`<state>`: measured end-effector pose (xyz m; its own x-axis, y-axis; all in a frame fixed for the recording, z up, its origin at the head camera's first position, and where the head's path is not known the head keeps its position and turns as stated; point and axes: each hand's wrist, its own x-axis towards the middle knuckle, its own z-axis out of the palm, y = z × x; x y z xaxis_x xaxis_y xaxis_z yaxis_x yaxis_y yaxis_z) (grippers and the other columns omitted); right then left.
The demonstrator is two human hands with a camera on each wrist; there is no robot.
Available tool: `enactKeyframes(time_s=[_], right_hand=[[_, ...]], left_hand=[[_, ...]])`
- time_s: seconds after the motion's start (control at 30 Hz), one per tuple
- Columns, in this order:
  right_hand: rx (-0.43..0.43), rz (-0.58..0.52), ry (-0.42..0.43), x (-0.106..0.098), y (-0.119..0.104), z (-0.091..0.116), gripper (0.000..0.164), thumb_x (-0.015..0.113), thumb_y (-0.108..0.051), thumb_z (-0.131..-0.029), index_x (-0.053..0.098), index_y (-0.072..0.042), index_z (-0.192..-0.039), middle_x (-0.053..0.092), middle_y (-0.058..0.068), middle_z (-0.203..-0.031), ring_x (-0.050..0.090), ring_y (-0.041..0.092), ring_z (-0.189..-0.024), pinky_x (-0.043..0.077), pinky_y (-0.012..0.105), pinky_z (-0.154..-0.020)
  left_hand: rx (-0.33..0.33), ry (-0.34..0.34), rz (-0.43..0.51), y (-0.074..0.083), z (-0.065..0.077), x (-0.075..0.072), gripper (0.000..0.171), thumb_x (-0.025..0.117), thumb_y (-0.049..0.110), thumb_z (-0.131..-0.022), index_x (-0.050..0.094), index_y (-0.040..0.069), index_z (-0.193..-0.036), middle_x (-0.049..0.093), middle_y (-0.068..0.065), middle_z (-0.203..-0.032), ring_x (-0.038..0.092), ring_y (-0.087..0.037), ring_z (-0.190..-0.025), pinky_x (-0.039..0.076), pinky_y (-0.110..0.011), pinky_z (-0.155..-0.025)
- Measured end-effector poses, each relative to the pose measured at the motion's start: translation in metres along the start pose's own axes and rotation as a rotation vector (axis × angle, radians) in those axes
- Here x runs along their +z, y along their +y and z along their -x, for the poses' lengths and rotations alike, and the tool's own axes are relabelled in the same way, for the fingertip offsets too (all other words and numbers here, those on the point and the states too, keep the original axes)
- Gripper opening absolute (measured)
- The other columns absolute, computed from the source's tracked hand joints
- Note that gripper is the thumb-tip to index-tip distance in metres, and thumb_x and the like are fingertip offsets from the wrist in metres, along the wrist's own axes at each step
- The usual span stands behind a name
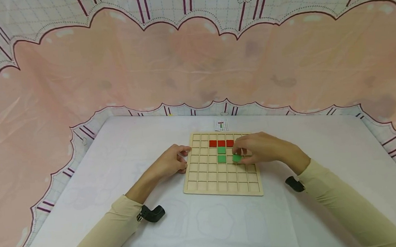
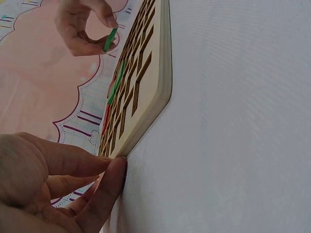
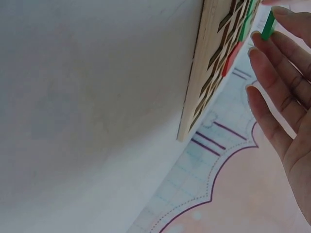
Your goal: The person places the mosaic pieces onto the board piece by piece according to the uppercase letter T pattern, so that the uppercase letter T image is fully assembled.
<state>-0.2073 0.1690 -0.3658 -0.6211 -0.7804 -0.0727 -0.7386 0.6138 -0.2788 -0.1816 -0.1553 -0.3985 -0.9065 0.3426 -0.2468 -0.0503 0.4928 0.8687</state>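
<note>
A wooden grid board [image 1: 220,185] lies on the white table, its square cells framed by raised strips. Three red tiles [image 1: 221,143] sit side by side in an upper row. Below the middle one, two green tiles [image 1: 222,159] fill cells in a column. My left hand [image 1: 169,161] pinches the board's left edge between thumb and fingers. Over the board's right part, my right hand [image 1: 264,147] pinches another green tile [image 1: 237,158] by its edges. That tile is tilted and raised off the grid in the left wrist view [image 2: 111,40].
Behind the board lies a small printed card [image 1: 221,125] with a coloured grid pattern. A patterned pink and white cloth [image 1: 187,70] hangs beyond the table [image 1: 142,131]. A black wrist camera [image 1: 152,213] is on each forearm.
</note>
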Motion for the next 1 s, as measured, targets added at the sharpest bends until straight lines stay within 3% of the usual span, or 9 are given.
enactKeyframes(time_s=[0.2,0.5,0.73,1.0], right_hand=[[-0.001,-0.012,-0.023,0.002,-0.006,-0.007,0.025,0.076,-0.029,-0.091,0.073,-0.020,-0.114,0.066,-0.011,-0.101,0.057,0.009,-0.088,0.051,0.026,-0.077],[-0.103,0.016,0.021,0.009,-0.016,-0.020,0.020,0.077,-0.027,-0.089,0.074,-0.018,-0.106,0.067,-0.008,-0.096,0.059,0.010,-0.083,0.051,0.027,-0.076],[-0.106,0.025,-0.026,0.012,-0.025,-0.029,0.018,0.075,-0.029,-0.089,0.074,-0.020,-0.105,0.063,-0.008,-0.093,0.054,0.003,-0.077,0.047,0.021,-0.067],[-0.114,0.049,-0.061,0.013,-0.031,-0.032,0.022,0.076,-0.028,-0.090,0.073,-0.020,-0.110,0.062,-0.009,-0.098,0.054,0.004,-0.081,0.047,0.022,-0.069]], left_hand=[[-0.006,0.001,-0.010,0.000,-0.001,0.000,0.061,0.059,-0.018,-0.088,0.049,-0.005,-0.146,0.046,-0.020,-0.122,0.056,-0.019,-0.082,0.057,-0.027,-0.065],[-0.013,-0.001,0.008,-0.001,0.000,0.000,0.061,0.058,-0.018,-0.088,0.048,-0.005,-0.146,0.045,-0.021,-0.122,0.056,-0.019,-0.082,0.057,-0.027,-0.066],[-0.008,0.000,0.010,-0.001,0.001,-0.001,0.061,0.058,-0.018,-0.088,0.048,-0.005,-0.146,0.045,-0.020,-0.121,0.055,-0.019,-0.083,0.058,-0.028,-0.066],[-0.007,0.000,0.012,-0.001,0.000,0.000,0.060,0.058,-0.018,-0.088,0.049,-0.004,-0.146,0.045,-0.020,-0.122,0.055,-0.019,-0.084,0.058,-0.028,-0.067]])
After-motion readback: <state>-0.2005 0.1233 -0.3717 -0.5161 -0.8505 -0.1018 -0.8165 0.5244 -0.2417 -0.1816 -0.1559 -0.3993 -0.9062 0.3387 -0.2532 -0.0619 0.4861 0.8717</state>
